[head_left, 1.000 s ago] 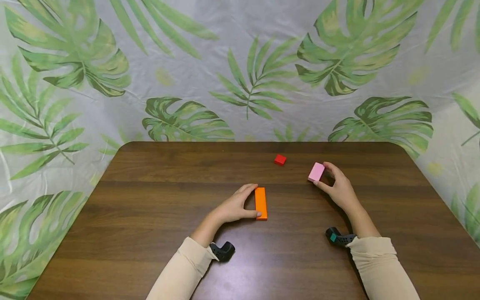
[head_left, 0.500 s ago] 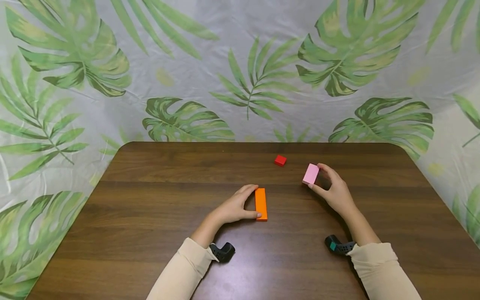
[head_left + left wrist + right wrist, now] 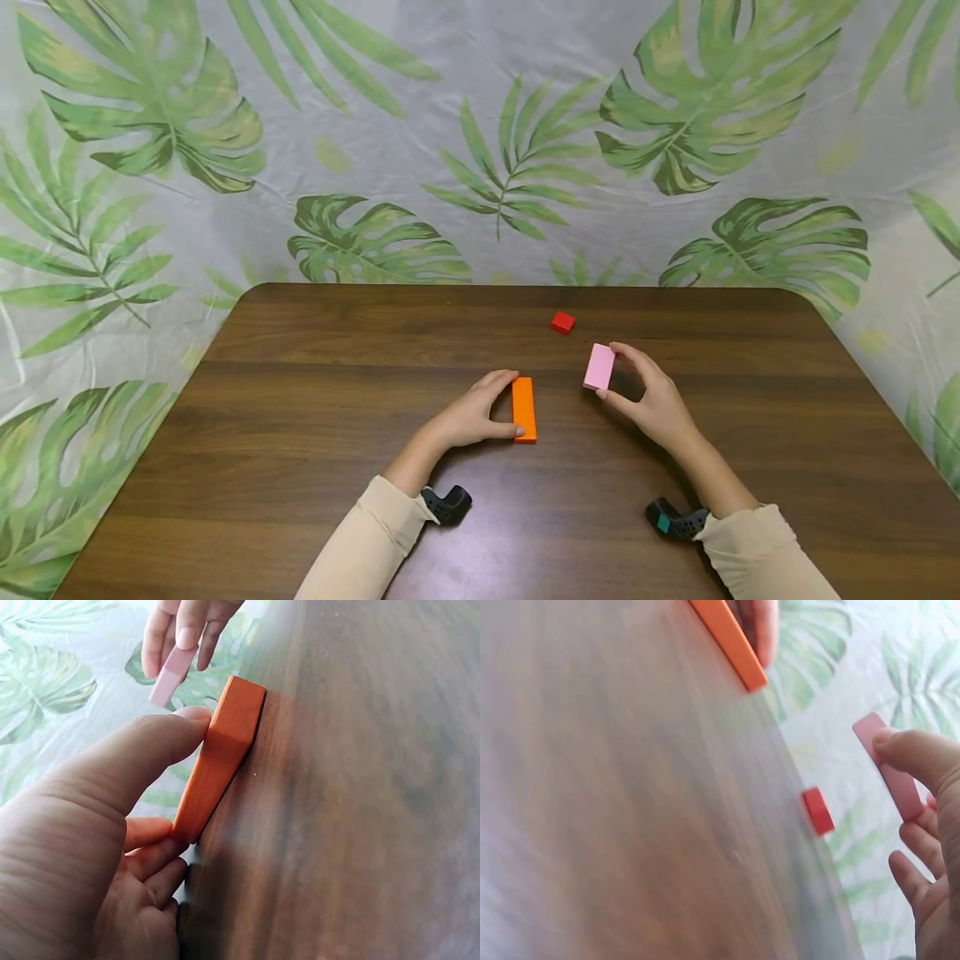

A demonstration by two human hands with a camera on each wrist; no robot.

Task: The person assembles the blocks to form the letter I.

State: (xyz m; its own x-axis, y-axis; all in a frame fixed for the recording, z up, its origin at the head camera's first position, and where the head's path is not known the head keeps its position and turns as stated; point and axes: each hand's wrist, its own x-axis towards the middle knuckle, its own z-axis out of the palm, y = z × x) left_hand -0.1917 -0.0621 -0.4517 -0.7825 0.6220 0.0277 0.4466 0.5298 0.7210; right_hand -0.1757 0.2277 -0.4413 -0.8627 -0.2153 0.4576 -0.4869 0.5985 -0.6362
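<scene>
An orange rectangular block (image 3: 523,408) lies flat on the table, its long side pointing away from me. My left hand (image 3: 474,410) pinches it by its two ends, thumb at the near end and fingers at the far one, as the left wrist view also shows. Held in the air over the table is a pink rectangular block (image 3: 599,367), with my right hand (image 3: 655,398) pinching its ends between thumb and fingertips. In the right wrist view the pink block (image 3: 889,766) is well above the tabletop. It stands to the right of the orange block and slightly farther away.
Beyond the pink block, a small red block (image 3: 563,322) lies near the far edge of the dark wooden table (image 3: 337,325). A cloth with green leaves (image 3: 495,150) hangs behind that edge. Both wrists wear a black device (image 3: 447,506).
My right hand has carried the pink block to the left and nearer to me, toward the orange block. The left hand and the orange block have stayed in place.
</scene>
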